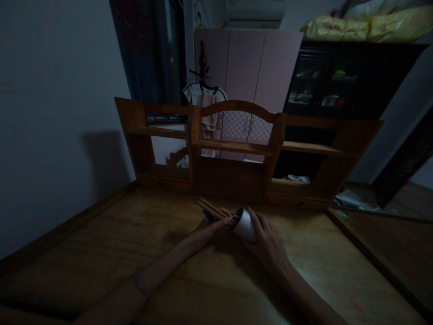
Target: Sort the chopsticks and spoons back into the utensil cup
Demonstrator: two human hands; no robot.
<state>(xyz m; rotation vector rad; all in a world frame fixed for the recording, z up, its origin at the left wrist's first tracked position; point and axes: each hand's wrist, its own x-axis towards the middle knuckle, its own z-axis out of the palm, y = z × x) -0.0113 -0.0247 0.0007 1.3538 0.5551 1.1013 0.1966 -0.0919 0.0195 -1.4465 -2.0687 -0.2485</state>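
In the head view my right hand (269, 239) is wrapped around a white cylindrical cup (244, 225), tilted so that its dark mouth faces left. My left hand (219, 224) is closed on a few thin wooden sticks (210, 207), their lower ends at the cup's mouth. Whether those ends are inside the cup I cannot tell. The dim light hides whether the sticks are pencils or chopsticks. Beside the left fingers shows a small white and dark object (207, 216), mostly covered by the hand. Both hands are just above the wooden tabletop (135, 234).
A wooden shelf unit (233, 143) rises along the table's far edge. A wall (67, 113) borders the table on the left, and a raised wooden edge (368, 259) runs down the right. Beyond stand a pink wardrobe (245, 63) and a dark cabinet (368, 76).
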